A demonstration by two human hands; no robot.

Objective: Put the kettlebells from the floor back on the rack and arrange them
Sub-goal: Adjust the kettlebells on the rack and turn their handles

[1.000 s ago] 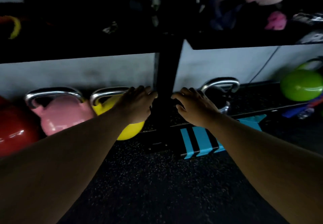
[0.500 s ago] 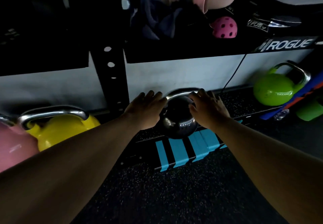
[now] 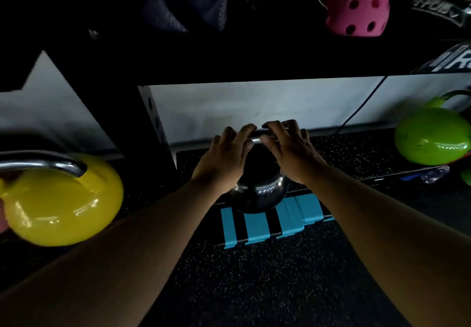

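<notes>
A black kettlebell (image 3: 260, 191) with a steel handle stands at the front edge of the rack's bottom shelf (image 3: 356, 153). My left hand (image 3: 224, 156) and my right hand (image 3: 290, 148) both curl over its handle, side by side. To the left of the rack's black upright (image 3: 150, 133) stands a yellow kettlebell (image 3: 63, 199) with a steel handle. A green kettlebell (image 3: 433, 135) rests at the far right of the same shelf. My hands hide most of the black kettlebell's handle.
Blue tape stripes (image 3: 270, 219) mark the shelf's front lip below the black kettlebell. An upper shelf holds a pink perforated ball (image 3: 356, 8) and dark cloth (image 3: 183, 3). A thin cable (image 3: 362, 105) runs down the white wall. Speckled black rubber floor (image 3: 254, 288) lies in front.
My view has shifted right and closer. Both hands moved from the upright onto the black kettlebell and have closed over its handle.
</notes>
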